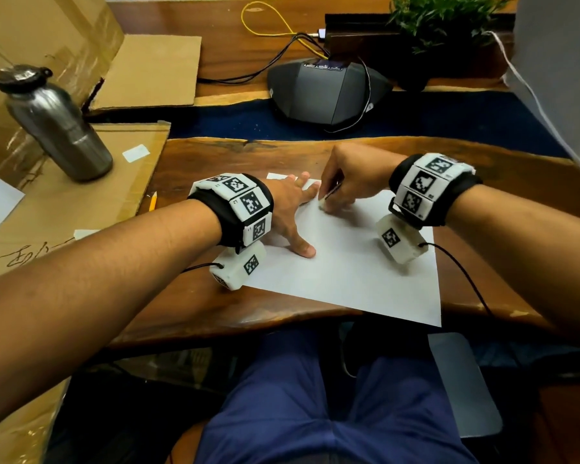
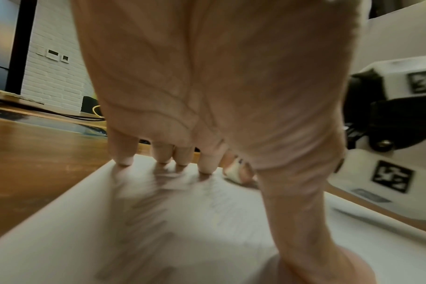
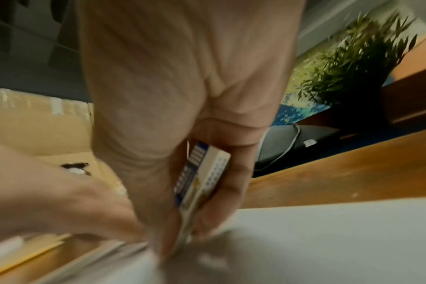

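Note:
A white sheet of paper lies on the wooden table. My left hand lies flat on its far left part, fingers straight and spread, fingertips pressing the sheet. My right hand pinches a white eraser in a blue-and-white sleeve and holds its end down on the paper just right of my left fingers. The eraser tip shows past my left thumb. Faint pencil marks cross the sheet in the left wrist view.
A steel bottle stands on flat cardboard at the left, with a yellow pencil by the cardboard's edge. A dark conference phone with cables sits beyond the paper. A potted plant stands at the back right.

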A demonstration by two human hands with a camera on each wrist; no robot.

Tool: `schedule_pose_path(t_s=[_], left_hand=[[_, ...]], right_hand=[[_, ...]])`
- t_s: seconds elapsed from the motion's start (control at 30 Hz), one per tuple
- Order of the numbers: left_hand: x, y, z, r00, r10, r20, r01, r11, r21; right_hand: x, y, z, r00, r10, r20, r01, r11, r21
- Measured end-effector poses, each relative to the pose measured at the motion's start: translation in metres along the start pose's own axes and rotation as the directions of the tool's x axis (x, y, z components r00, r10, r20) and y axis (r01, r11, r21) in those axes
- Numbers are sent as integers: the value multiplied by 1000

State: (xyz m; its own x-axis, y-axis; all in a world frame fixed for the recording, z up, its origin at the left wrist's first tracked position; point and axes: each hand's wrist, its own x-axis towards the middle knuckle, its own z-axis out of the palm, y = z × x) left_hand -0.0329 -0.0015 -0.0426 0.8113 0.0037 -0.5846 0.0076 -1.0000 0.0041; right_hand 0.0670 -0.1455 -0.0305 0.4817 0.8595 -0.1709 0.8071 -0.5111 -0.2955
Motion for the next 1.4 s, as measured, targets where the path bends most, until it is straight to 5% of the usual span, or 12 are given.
schedule_pose_path(t_s=[0.13, 0.3, 0.47, 0.6, 0.8, 0.97, 1.13, 1.3, 1.4], left_hand=[[4, 0, 0, 1000, -14, 4, 14, 1000, 18], [6, 2, 2, 999, -37, 2, 37, 999, 30], [4, 5, 0, 999, -47, -3, 47, 998, 35], [2, 10, -3, 998, -59, 6, 59, 997, 40], [0, 10, -3, 999, -52, 8, 52, 997, 49], [-1, 11, -3, 998, -63, 17, 63, 997, 42], [1, 9, -3, 998, -56, 20, 55, 998, 39], [2, 9, -2, 998, -62, 17, 61, 998, 32], [2, 8, -2, 999, -49, 16, 49, 998, 32]], right_hand=[[10, 11, -4, 983, 79, -166, -77, 997, 20], [4, 7, -9, 992, 73, 102, -75, 997, 22], [10, 14, -3, 984, 114, -138, -102, 991, 86], [3, 13, -3, 991, 108, 74, -118, 982, 147], [11, 17, 0, 970, 150, -189, -121, 980, 157], [8, 13, -11, 980, 142, 137, -160, 978, 136], [15, 19, -6, 978, 169, -125, -149, 977, 151], [4, 15, -14, 975, 137, 177, -151, 986, 67], [11, 17, -8, 994, 113, 11, -113, 993, 17]])
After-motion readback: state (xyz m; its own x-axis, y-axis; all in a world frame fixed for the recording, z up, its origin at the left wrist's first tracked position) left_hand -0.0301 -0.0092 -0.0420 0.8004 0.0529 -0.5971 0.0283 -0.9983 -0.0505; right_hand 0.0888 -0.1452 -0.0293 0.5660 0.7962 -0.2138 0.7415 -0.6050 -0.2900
